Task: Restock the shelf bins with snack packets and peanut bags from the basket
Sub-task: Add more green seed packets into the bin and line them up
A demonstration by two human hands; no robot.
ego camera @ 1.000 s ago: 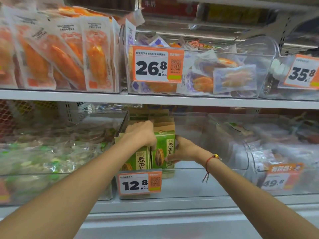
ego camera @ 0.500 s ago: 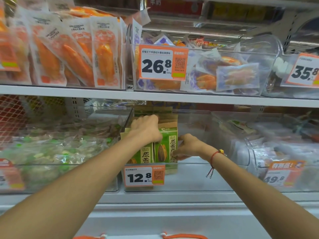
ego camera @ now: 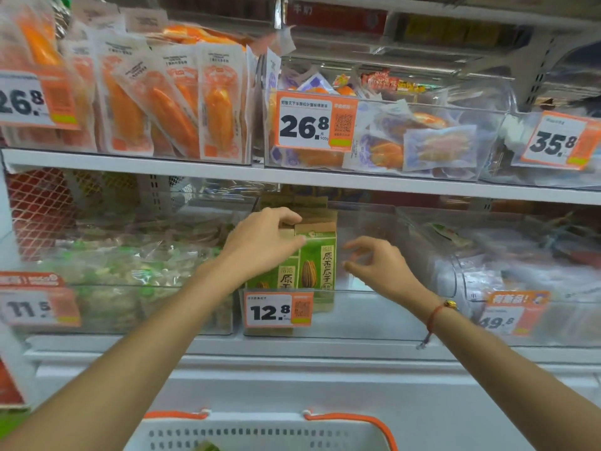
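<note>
green packets (ego camera: 317,268): upright in a row at the left end of the clear middle bin (ego camera: 374,297) on the lower shelf, behind the 12.8 price tag (ego camera: 278,310). Seed picture and brown fold-over tops facing out.
left hand (ego camera: 260,245): on the packet tops, fingers (ego camera: 289,218) curled over the brown flap, thumb against the green front. Gripping/steadying the row.
right hand (ego camera: 379,266): just right of the row, not touching any packet. Fingers loosely curled, apart, holding nothing.
bin state: right part of that bin looks bare, so room for more.
step: judging by this, squaring up packets just placed; right hand looks free to go.
next move: reach down to the basket (ego camera: 260,431) at the near bottom edge, white with orange handles. Contents mostly out of view, only a sliver of green shows. Grab another packet, stand it right of the row, same face out. Left hand should hold until the row stands by itself, or it may tip toward the empty side.
neighbours: left bin (ego camera: 130,288) has mixed green-wrapped snacks, tag 11.5; right bin (ego camera: 520,281) tagged 49.8, contents blurred. Upper shelf (ego camera: 292,177) carries orange snack packs (ego camera: 169,102) and a bin tagged 26.8.
</note>
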